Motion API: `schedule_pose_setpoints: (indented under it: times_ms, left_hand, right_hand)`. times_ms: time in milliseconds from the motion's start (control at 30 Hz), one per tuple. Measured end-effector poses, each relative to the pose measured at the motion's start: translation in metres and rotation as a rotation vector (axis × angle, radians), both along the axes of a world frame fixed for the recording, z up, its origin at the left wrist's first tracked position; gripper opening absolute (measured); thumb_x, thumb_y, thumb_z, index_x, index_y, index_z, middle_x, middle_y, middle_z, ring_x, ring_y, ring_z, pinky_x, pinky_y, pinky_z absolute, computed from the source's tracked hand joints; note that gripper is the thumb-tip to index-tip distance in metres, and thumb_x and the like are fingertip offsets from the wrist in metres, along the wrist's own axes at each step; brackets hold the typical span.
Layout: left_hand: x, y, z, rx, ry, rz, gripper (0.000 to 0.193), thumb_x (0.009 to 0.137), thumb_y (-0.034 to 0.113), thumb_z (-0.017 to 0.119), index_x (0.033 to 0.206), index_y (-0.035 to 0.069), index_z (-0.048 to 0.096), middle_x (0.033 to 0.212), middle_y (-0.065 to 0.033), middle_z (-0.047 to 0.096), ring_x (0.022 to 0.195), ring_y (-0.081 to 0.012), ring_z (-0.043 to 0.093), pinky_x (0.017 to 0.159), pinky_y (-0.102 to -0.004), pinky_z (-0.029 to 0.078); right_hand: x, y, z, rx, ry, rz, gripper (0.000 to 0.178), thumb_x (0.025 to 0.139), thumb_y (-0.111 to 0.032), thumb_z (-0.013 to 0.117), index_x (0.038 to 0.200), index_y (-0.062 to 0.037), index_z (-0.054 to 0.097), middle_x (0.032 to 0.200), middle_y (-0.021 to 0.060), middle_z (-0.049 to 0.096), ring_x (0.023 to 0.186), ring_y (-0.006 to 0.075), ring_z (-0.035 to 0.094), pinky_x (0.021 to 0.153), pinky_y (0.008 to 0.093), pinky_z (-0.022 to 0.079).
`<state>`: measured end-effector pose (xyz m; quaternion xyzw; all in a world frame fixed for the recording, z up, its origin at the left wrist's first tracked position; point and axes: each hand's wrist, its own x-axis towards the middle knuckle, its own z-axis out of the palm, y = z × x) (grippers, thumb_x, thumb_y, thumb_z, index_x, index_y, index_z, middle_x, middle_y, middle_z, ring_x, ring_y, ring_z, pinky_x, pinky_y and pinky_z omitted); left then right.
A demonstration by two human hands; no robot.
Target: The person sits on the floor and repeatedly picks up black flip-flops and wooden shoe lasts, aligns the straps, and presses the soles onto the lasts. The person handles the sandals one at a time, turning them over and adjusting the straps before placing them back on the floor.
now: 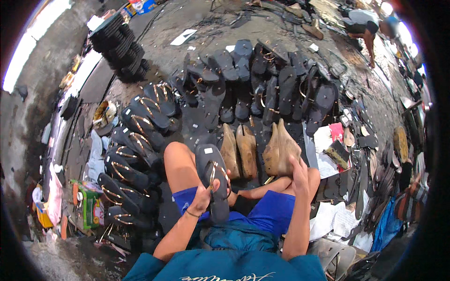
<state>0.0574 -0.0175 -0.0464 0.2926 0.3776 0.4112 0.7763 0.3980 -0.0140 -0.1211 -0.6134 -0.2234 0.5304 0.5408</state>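
My left hand (pixel 201 199) is closed around a black flip-flop (pixel 205 161) with a gold-trimmed strap and a small white sticker near its toe. The flip-flop is held upright above my lap. On the right, the fingers of my right hand (pixel 300 173) wrap the heel end of a wooden shoe last (pixel 286 147). Another wooden last (pixel 270 154) stands against it. Between my hands, a brown wooden last (pixel 229 152) and a split-topped last (pixel 247 152) stand side by side on the ground.
Black sandals with gold straps (pixel 136 145) overlap in a curved row at left. Dark soles and sandals (pixel 287 89) cluster ahead. Stacked black soles (pixel 119 49) stand far left. Papers (pixel 333 220) and scraps litter the right; another person (pixel 368 30) bends at far right.
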Motion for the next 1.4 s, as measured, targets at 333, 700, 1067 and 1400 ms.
schedule_pose_setpoints:
  times_ms: [333, 700, 1067, 1400]
  left_hand:
    - [-0.003, 0.012, -0.033, -0.151, -0.218, 0.075, 0.088, 0.098, 0.073, 0.037, 0.147, 0.000, 0.043, 0.142, -0.0177, 0.056, 0.106, -0.0279, 0.067, 0.087, -0.0416, 0.060]
    - [-0.011, -0.037, -0.040, -0.333, -0.313, 0.334, 0.110, 0.089, 0.089, 0.020, 0.148, -0.001, 0.043, 0.138, -0.0218, 0.058, 0.118, -0.0311, 0.062, 0.101, -0.0416, 0.052]
    - [-0.018, -0.028, -0.039, -0.294, -0.280, 0.329, 0.102, 0.097, 0.079, 0.009, 0.144, -0.003, 0.047, 0.135, -0.0197, 0.061, 0.125, -0.0295, 0.059, 0.110, -0.0400, 0.045]
    - [-0.009, -0.014, -0.039, -0.207, -0.376, 0.386, 0.081, 0.100, 0.070, 0.036, 0.145, 0.003, 0.046, 0.131, -0.0172, 0.063, 0.118, -0.0271, 0.062, 0.102, -0.0393, 0.052]
  right_hand:
    - [-0.144, -0.115, 0.175, -0.096, -0.302, 0.615, 0.065, 0.092, -0.035, 0.073, 0.137, 0.0060, 0.050, 0.119, 0.0234, 0.068, 0.109, 0.0348, 0.068, 0.096, 0.0402, 0.054]
    - [-0.198, -0.100, 0.184, 0.101, -0.887, 0.738, 0.068, 0.087, -0.027, 0.075, 0.138, 0.0088, 0.047, 0.125, 0.0283, 0.061, 0.110, 0.0425, 0.064, 0.091, 0.0458, 0.054]
    - [-0.249, -0.057, 0.124, 0.331, -1.062, 0.514, 0.061, 0.084, -0.027, 0.075, 0.131, 0.0069, 0.057, 0.121, 0.0235, 0.066, 0.108, 0.0360, 0.067, 0.085, 0.0409, 0.058]
    - [-0.244, -0.049, 0.134, 0.418, -1.065, 0.417, 0.059, 0.081, -0.019, 0.076, 0.131, 0.0079, 0.058, 0.126, 0.0250, 0.064, 0.114, 0.0380, 0.065, 0.097, 0.0409, 0.054]
